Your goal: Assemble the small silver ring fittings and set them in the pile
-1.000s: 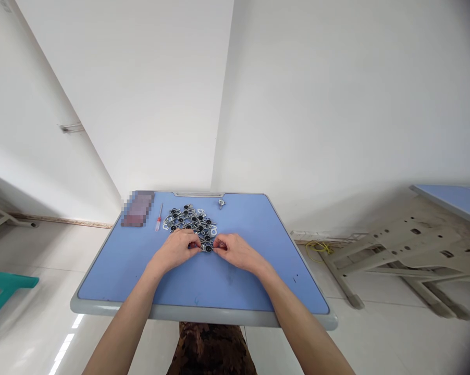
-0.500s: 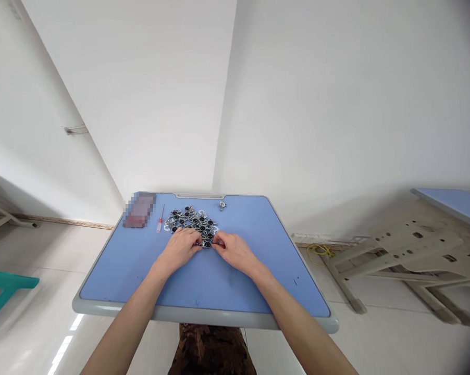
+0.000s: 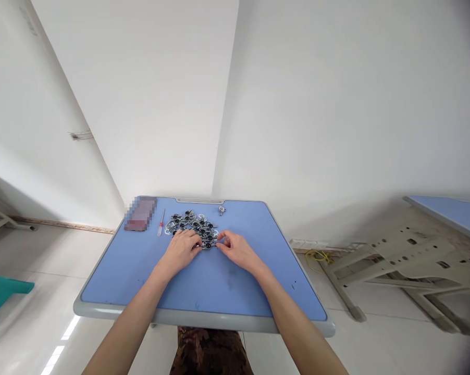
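Observation:
On the blue desk [image 3: 235,281] lies a pile of small metal fittings [image 3: 196,224] with round black centres. The nearest fitting [image 3: 208,245] sits at the pile's front edge, between my hands. My left hand [image 3: 182,251] is closed, thumb and forefinger pinching its left end while the other fingers curl over the pile. My right hand [image 3: 238,252] is at the fitting's right end, thumb tip by it and forefinger a little apart from the thumb. One single metal piece [image 3: 221,210] lies apart behind the pile.
Left of the pile are a screwdriver [image 3: 161,224] with a clear and red handle and a blurred flat packet [image 3: 141,213]. White walls stand behind the desk. Another desk [image 3: 449,208] is at the right, a green stool [image 3: 4,289] at the left, and a yellow cord [image 3: 319,256] on the floor.
My right thumb and forefinger have parted and drawn slightly right from the fitting's end. My left hand keeps its pinch. The whole view has shifted slightly.

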Demonstrator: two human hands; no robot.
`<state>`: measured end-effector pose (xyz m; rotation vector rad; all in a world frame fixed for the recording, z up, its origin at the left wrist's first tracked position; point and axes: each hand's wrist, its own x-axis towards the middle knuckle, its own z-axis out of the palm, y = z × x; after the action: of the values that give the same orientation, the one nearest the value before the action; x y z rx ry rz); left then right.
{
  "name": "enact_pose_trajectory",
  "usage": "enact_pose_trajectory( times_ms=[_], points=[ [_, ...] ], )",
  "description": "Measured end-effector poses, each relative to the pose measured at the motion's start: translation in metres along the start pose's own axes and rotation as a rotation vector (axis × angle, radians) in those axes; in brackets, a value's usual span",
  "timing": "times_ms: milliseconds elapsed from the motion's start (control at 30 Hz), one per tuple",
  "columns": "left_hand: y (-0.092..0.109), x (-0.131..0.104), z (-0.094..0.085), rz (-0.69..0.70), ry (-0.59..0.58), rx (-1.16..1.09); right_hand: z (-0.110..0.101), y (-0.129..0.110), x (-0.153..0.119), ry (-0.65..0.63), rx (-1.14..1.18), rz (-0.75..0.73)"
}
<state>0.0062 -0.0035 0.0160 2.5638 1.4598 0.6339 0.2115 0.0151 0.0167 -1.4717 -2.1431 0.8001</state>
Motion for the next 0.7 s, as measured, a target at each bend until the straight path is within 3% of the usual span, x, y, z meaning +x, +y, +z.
enact_pose_trajectory(
  times_ms=[167, 367, 500, 700],
  points=[
    [-0.001, 0.001, 0.003, 0.007, 0.02, -0.022, 0.0, 0.005, 0.003, 0.04, -0.011, 0.025],
    [-0.006, 0.004, 0.006, -0.063, 0.176, -0.044, -0.008, 0.022, 0.016, 0.219, -0.106, 0.124],
    [-0.008, 0.006, 0.009, -0.072, 0.243, -0.054, -0.02, 0.029, 0.039, 0.256, -0.198, 0.137],
    [-0.01, 0.007, 0.008, -0.11, 0.288, -0.086, -0.034, 0.027, 0.085, 0.198, -0.389, 0.051]
  ],
)
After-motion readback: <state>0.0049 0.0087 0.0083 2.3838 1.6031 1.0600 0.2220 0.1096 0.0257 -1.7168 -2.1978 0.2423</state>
